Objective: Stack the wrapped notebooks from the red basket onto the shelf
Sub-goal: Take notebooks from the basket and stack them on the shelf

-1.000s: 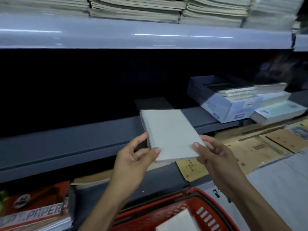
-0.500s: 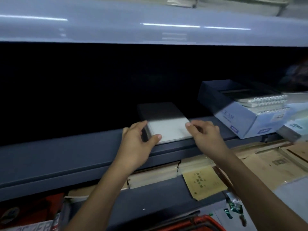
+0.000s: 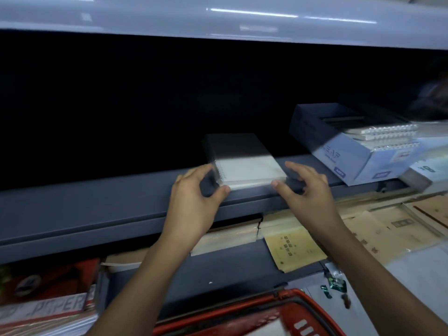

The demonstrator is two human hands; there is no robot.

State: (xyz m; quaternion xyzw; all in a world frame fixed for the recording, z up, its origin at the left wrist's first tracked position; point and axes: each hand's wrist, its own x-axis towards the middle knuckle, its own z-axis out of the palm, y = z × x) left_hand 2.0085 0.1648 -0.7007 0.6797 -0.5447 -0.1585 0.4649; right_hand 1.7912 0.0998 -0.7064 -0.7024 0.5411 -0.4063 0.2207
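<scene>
A white spiral notebook in clear wrap (image 3: pixel 249 170) lies flat on top of a small stack at the front of the dark grey shelf (image 3: pixel 97 204). My left hand (image 3: pixel 194 197) grips the stack's left front corner, fingers along the spiral side and thumb under the front edge. My right hand (image 3: pixel 308 187) is at the right front corner. Only its thumb tip touches the wrap, and its fingers are spread apart beside the stack. The red basket (image 3: pixel 242 309) shows at the bottom edge, with a blurred pale notebook (image 3: pixel 264 328) inside.
A blue box of spiral notebooks (image 3: pixel 351 158) stands on the shelf to the right. Brown paper booklets (image 3: pixel 295 246) fill the lower shelf, and red paper packs (image 3: pixel 48 289) sit at lower left. A pale upper shelf (image 3: pixel 218 18) overhangs. The shelf's back is dark.
The notebook went from held in the air before the shelf to lying on the stack. My right hand's fingers have come off it and spread. The view has dipped, showing the basket again.
</scene>
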